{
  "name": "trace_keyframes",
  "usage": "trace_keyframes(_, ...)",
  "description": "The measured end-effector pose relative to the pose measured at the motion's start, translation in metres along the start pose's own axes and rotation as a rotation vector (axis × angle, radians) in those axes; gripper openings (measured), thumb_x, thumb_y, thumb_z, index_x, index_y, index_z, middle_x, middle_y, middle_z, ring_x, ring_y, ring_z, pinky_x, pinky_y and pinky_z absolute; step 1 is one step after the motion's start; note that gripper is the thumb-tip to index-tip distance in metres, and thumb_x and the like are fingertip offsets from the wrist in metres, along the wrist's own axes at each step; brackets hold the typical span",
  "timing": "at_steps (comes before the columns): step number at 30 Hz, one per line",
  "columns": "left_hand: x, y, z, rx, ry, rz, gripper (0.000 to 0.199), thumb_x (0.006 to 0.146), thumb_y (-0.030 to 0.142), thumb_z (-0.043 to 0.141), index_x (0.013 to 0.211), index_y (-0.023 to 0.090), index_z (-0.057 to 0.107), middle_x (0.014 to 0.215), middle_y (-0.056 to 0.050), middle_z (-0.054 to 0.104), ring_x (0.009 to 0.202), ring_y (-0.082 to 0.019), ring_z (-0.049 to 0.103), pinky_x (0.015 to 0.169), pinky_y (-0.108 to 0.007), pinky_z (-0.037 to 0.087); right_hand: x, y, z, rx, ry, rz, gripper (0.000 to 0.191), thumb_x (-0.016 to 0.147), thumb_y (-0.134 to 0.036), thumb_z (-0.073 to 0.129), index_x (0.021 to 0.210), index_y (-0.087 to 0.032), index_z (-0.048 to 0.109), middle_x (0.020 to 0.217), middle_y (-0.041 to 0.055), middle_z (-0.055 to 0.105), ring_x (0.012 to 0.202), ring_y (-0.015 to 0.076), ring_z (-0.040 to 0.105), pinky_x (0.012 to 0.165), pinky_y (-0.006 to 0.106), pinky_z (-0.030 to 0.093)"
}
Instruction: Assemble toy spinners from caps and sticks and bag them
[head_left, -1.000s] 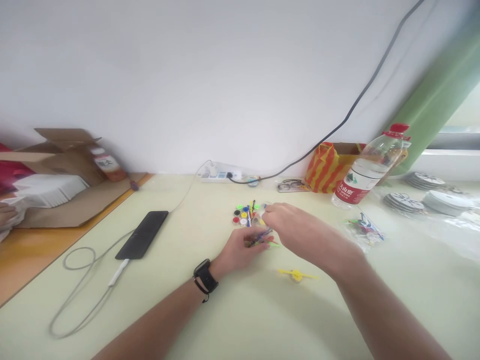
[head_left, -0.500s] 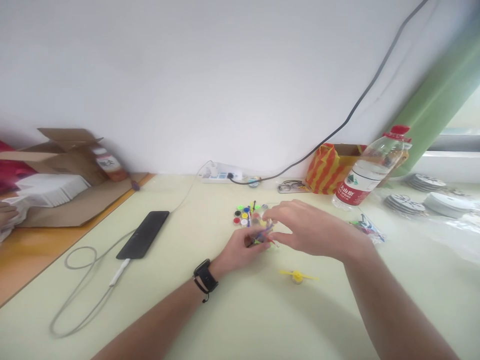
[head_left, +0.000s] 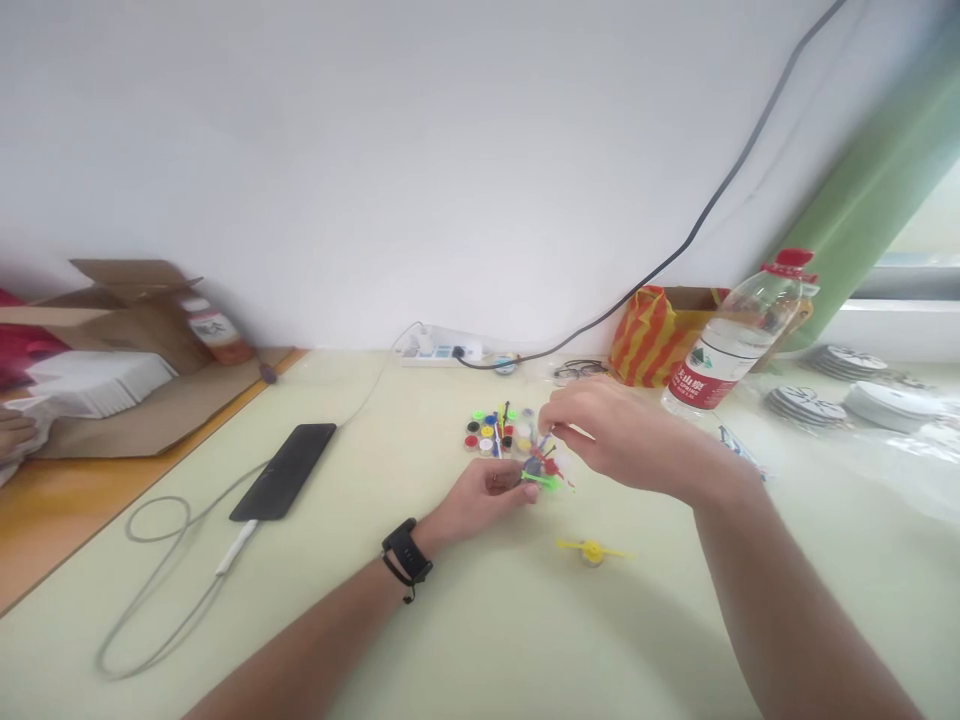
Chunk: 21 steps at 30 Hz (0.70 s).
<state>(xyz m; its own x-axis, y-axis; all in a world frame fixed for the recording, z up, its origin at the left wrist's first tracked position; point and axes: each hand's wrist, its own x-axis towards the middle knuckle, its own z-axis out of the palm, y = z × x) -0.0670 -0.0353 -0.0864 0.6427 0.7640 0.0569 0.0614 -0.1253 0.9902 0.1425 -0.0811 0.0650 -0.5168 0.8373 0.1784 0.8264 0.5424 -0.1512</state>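
My left hand (head_left: pixel 484 497) rests on the table, fingers bent and thumb apart from them, cupped beside a small heap of plastic pieces. A bright green piece (head_left: pixel 541 482) lies at its thumb tip, close to a blue disc (head_left: pixel 532 466) and a red piece (head_left: pixel 551 467). Above the heap, my right hand (head_left: pixel 600 425) has thumb and fingertips pinched together; what is between them is too small and blurred to name. Several coloured round discs (head_left: pixel 487 431) lie behind the left fingers. A yellow disc with a thin yellow bar (head_left: pixel 592 552) lies nearer to me.
A black phone (head_left: pixel 283 472) with its charging cable lies left. At the back are a power strip (head_left: pixel 439 349) and glasses (head_left: pixel 579 369). A water bottle (head_left: pixel 731 345), a striped bag (head_left: pixel 641 340) and stacked round discs (head_left: pixel 805 408) stand right. A cardboard box (head_left: pixel 142 330) is far left.
My right hand has risen slightly away from the left hand, and its fingers have come together. The green and red pieces show more plainly. My left hand has barely moved.
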Motion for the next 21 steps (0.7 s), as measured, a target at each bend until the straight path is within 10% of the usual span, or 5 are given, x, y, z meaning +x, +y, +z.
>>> trace_keyframes(14,-0.003,0.01,0.003,-0.014,-0.092,0.056,0.043,0.08,0.038,0.082,0.117,0.017,0.072,0.111,-0.011,0.074,0.097,-0.025,0.069,0.087,-0.036,0.055,0.007,-0.009,0.003,0.209,-0.052,-0.073,0.027,0.097,-0.012,0.045,0.088,-0.021,0.069,0.086,0.0012,0.069,0.082,0.0159,0.059,0.07,0.027,0.04)
trace_keyframes(21,-0.001,0.005,0.003,0.018,0.018,0.064,0.033,0.084,0.041,0.078,0.107,0.017,0.076,0.111,-0.012,0.076,0.104,-0.028,0.069,0.091,-0.037,0.054,-0.003,-0.013,-0.016,0.221,0.248,0.013,0.02,0.1,-0.027,0.051,0.109,-0.023,0.068,0.112,0.0066,0.069,0.102,0.021,0.062,0.085,0.031,0.047)
